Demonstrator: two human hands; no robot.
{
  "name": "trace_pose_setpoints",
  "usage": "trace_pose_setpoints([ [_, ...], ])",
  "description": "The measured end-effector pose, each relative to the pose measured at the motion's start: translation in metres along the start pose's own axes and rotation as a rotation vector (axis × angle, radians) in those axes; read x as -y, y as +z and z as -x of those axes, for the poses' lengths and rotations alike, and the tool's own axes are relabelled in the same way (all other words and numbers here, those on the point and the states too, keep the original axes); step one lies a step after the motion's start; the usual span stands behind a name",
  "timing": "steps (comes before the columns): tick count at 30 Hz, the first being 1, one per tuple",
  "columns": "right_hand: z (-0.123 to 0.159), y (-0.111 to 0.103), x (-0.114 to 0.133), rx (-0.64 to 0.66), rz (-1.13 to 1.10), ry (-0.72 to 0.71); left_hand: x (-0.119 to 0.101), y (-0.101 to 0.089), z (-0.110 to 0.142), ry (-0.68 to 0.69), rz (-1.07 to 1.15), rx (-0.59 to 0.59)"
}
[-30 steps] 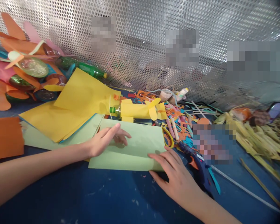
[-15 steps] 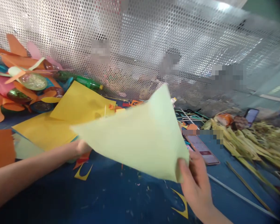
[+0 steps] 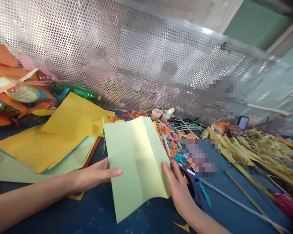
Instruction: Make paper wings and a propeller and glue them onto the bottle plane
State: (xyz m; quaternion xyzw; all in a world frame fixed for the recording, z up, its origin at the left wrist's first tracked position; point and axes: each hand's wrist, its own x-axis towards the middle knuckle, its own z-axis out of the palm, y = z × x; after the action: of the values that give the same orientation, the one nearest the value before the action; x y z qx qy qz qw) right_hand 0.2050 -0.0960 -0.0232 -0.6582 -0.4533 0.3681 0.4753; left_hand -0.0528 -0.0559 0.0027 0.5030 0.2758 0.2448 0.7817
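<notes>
A sheet of pale green paper (image 3: 129, 156) with a crease down it is held up over the blue table (image 3: 92, 211). My left hand (image 3: 100, 174) grips its left edge, thumb on the front face and fingers behind. On the right edge, my right hand (image 3: 177, 182) is closed in the same way, its fingertips partly hidden by the sheet. To the left lie yellow paper sheets (image 3: 63, 130), with more pale green paper (image 3: 17, 170) under them. Colourful paper scraps (image 3: 172, 138) are heaped behind the sheet and to its right.
Bottles dressed with paper petals (image 3: 21, 92) crowd the back left, near a green plastic bottle (image 3: 84, 93). A perforated metal screen (image 3: 141, 48) runs along the back, with people blurred behind it. Dried husks (image 3: 234, 146) and a phone (image 3: 243, 124) are at the right.
The pale green sheet has swung from a slanted position to more upright, its crease now facing me. My left hand has come rightward onto its edge, thumb in front. The view has shifted slightly.
</notes>
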Motion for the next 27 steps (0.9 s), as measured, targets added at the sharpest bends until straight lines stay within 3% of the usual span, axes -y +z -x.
trace_pose_setpoints([
  [7, 0.004, 0.004, 0.012, 0.348, -0.269, 0.086, 0.001, -0.001, -0.005, 0.001, -0.073, -0.285],
  [13, 0.000, 0.001, 0.012, 0.303, -0.119, -0.066, -0.013, -0.002, -0.003, -0.059, -0.077, -0.389],
  [18, -0.001, 0.000, 0.006, 0.242, 0.021, -0.131, -0.010, 0.002, -0.007, -0.042, -0.024, -0.527],
  [27, -0.003, 0.001, 0.003, 0.311, -0.020, -0.158, -0.006, 0.004, -0.007, -0.001, 0.000, -0.557],
])
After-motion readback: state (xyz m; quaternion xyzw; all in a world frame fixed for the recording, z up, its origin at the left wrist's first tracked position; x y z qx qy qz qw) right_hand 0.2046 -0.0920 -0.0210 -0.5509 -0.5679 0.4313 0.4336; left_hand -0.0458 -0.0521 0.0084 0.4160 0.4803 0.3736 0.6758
